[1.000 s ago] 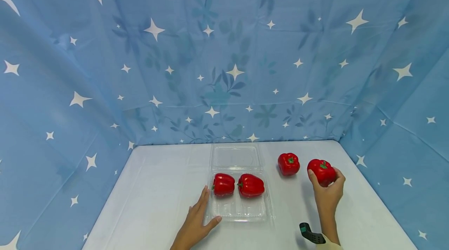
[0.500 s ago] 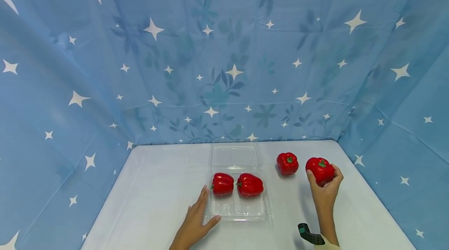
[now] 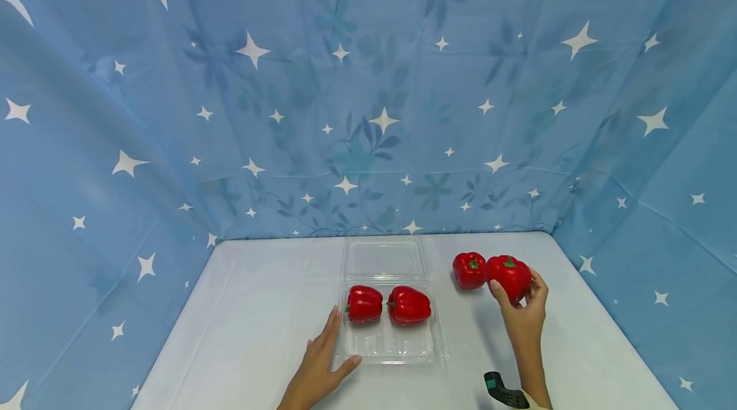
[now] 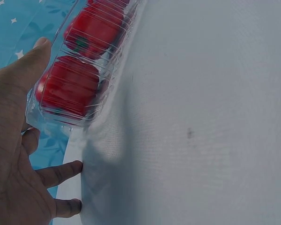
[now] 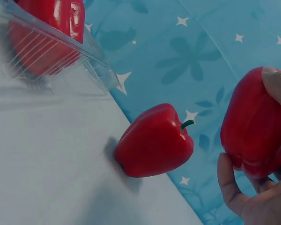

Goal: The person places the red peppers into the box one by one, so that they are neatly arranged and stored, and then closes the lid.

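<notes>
In the head view my right hand (image 3: 523, 314) grips a red bell pepper (image 3: 509, 278) by its sides, raised above the table with its green stem up. Just left of it another red bell pepper (image 3: 469, 270) rests on the table. A clear plastic clamshell box (image 3: 403, 349) lies with its lid flipped back, and two red peppers (image 3: 364, 304) lie side by side in its far half. My left hand (image 3: 316, 359) rests at the box's left edge with fingers extended; in the left wrist view the thumb (image 4: 35, 58) is against the box wall.
The box's lid (image 3: 386, 260) lies flat toward the table's back edge. A white cloth covers the table (image 3: 247, 333). Blue star-patterned curtains (image 3: 288, 77) stand behind it and at both sides. A dark band (image 3: 505, 391) is on my right wrist.
My right hand has carried its pepper leftward, closer to the pepper on the table. My left hand and the box have stayed in place.
</notes>
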A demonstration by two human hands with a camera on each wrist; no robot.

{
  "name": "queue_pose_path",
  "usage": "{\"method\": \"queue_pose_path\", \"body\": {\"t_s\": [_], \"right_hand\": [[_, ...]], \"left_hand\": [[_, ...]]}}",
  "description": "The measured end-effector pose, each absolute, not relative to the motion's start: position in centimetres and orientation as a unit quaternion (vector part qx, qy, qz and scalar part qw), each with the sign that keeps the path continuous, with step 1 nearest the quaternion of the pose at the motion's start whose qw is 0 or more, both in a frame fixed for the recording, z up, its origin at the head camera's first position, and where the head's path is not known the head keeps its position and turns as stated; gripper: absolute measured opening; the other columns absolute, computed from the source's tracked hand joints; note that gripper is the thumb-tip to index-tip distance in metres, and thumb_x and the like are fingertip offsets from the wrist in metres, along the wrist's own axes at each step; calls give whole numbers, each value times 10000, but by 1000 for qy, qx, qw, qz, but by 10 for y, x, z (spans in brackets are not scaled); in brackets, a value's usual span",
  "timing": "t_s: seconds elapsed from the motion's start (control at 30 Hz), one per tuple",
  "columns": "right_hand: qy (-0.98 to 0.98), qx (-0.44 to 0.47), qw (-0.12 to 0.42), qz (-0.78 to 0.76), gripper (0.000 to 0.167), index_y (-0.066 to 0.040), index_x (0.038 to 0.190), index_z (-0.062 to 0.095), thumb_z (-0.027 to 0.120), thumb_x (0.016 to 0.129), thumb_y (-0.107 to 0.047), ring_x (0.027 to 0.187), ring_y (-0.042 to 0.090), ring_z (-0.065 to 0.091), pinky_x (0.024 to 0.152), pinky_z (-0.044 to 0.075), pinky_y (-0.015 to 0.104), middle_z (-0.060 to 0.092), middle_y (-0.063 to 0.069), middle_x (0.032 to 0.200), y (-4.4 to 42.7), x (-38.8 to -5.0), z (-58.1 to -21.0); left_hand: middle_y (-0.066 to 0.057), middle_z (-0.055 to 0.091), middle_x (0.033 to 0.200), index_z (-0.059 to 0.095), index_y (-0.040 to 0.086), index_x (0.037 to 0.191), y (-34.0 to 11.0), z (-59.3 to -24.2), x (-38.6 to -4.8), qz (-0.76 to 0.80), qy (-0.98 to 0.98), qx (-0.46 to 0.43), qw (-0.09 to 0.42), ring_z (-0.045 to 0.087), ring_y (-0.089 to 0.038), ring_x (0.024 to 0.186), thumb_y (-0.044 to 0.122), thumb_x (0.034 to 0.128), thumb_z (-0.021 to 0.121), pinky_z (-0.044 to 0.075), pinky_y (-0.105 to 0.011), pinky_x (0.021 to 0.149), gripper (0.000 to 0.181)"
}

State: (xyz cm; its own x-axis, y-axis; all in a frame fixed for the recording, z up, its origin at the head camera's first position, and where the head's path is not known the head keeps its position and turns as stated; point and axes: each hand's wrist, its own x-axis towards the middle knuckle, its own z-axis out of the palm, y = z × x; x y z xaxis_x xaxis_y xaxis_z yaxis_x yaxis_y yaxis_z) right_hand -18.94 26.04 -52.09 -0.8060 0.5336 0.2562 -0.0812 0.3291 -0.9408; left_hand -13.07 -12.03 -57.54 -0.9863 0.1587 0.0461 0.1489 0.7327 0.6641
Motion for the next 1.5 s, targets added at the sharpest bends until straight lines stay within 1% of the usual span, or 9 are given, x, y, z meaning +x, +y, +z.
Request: {"method": "queue_pose_path", "body": {"t_s": [0.1,0.2,0.33,0.43,0.53,0.73,0.97,1.33,1.5], "right_hand": [[-772,-136,274,558,807,-150,1496,276,757,859,-266,1346,335,427,841,445,181,421,85,1504,256,-190,-521],[-766,-120,275,569,776,-144,1497,276,735,879,-250,1352,345,425,801,432,78,414,91,1507,252,-191,-521],[-739,-97,277,606,745,-167,1490,276,719,890,-172,1339,244,415,778,446,18,392,64,1497,246,-192,-520],[-711,-87,273,642,758,-165,1482,274,722,874,-94,1295,125,400,781,466,21,382,45,1476,242,-192,-519],[-685,-78,263,675,784,-154,1482,263,721,857,-39,1270,66,390,793,483,38,380,31,1469,238,-191,-518],[-670,-73,238,699,784,-192,1487,244,707,870,-48,1289,86,399,796,518,84,388,-11,1457,232,-189,-513],[-669,-69,201,712,753,-199,1496,243,680,897,-68,1287,83,387,801,528,98,372,-41,1446,224,-187,-508],[-711,-9,164,683,705,-126,1518,244,625,930,-52,1243,41,420,825,514,87,370,-103,1408,204,-185,-510],[-714,28,155,682,723,-109,1513,263,640,902,-26,1250,42,425,842,518,106,377,-98,1411,192,-183,-513]], "left_hand": [[-25,167,1650,182,205,1577,-121,-575,-130,356,931,82,5,333,-394,1440,620,863,609,206,-808,1012,929],[-25,171,1649,188,204,1576,-120,-575,-130,356,931,81,3,336,-397,1437,619,862,611,207,-808,1013,928],[-21,169,1649,193,198,1575,-120,-575,-130,356,931,79,6,334,-399,1437,625,858,610,203,-807,1014,933],[-13,159,1651,190,201,1575,-120,-575,-131,354,932,77,10,328,-395,1441,639,853,606,199,-805,1014,941],[-1,148,1652,186,209,1576,-120,-575,-131,351,933,74,12,324,-386,1446,652,850,599,198,-798,1019,945],[1,148,1653,184,210,1576,-121,-576,-131,356,931,79,8,325,-382,1446,638,858,602,205,-801,1021,935],[-1,148,1653,171,222,1579,-121,-578,-130,359,930,82,5,327,-376,1446,637,862,598,203,-802,1022,932],[-7,151,1651,178,202,1577,-121,-577,-130,362,929,80,7,330,-384,1442,627,863,606,198,-806,1018,935],[-14,160,1650,189,194,1575,-121,-576,-129,362,929,79,5,336,-387,1438,616,863,614,202,-803,1020,930]]}}
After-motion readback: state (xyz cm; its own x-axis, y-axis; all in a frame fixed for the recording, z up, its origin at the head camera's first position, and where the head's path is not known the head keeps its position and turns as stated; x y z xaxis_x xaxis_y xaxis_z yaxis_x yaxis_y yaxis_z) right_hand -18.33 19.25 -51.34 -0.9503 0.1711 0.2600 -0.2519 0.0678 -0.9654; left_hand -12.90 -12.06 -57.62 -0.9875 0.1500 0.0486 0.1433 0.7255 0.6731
